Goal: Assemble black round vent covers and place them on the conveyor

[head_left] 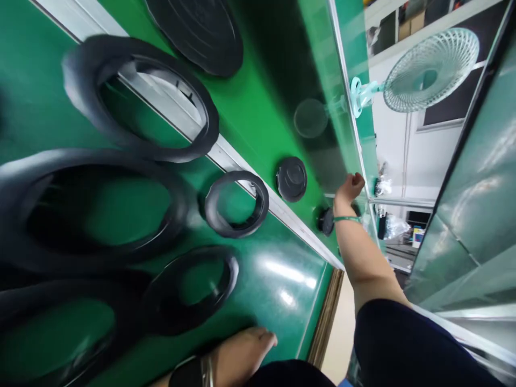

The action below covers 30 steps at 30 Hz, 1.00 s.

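My left hand, with a dark watch at the wrist, is low over the green tabletop. Its fingers are turned under and hidden. Stretched forward, my right hand wears a green bangle and has its fingers curled in beside the glass panel's edge; what they hold, if anything, is hidden. Close by its wrist sits a small black disc, and a round black disc lies farther left on the green strip. A small black ring is on the tabletop, the nearest ring to the pale rail.
Larger black rings, including one overlapping the pale metal rail, cover the left side. A big black disc lies at the top. Clear glass rises at the right, with a pale green fan beyond.
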Motion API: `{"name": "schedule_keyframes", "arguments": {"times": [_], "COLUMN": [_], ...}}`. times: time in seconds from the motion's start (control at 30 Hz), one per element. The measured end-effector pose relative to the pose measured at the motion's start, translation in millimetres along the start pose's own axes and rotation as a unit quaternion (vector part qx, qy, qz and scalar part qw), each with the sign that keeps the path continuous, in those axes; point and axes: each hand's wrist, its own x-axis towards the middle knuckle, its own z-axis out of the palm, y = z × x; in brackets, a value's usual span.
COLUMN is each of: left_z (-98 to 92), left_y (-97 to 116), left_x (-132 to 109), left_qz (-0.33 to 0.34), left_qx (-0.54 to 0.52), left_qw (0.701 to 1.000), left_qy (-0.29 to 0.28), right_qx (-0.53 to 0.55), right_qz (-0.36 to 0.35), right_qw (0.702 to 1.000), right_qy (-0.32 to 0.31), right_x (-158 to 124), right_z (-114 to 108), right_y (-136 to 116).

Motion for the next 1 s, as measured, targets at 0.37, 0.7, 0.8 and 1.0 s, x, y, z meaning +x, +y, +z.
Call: {"name": "schedule_keyframes", "arguments": {"times": [0.37,0.7,0.8,1.0], "left_z": [-28.0,-27.1,-28.8,-5.8], "left_y": [12,11,13,33], "left_x": [-16,-27,-29,-37], "left_qz": [-0.008,0.009,0.048,0.12], "left_qx": [0.165,0.308,0.357,0.394], "left_qw": [0.98,0.95,0.932,0.907], "left_qy": [-0.113,-0.054,-0.047,-0.083], "right_qx": [0.092,0.276,0.301,0.284], "right_qz": [-0.044,0.055,0.063,0.039], "right_qw": [0.99,0.953,0.931,0.933], "right_qy": [-0.1,-0.113,-0.197,-0.216], "right_x": [-271,-323,-323,-311], "right_z": [-144,-172,-163,-152], "right_y": [17,15,18,20]}}
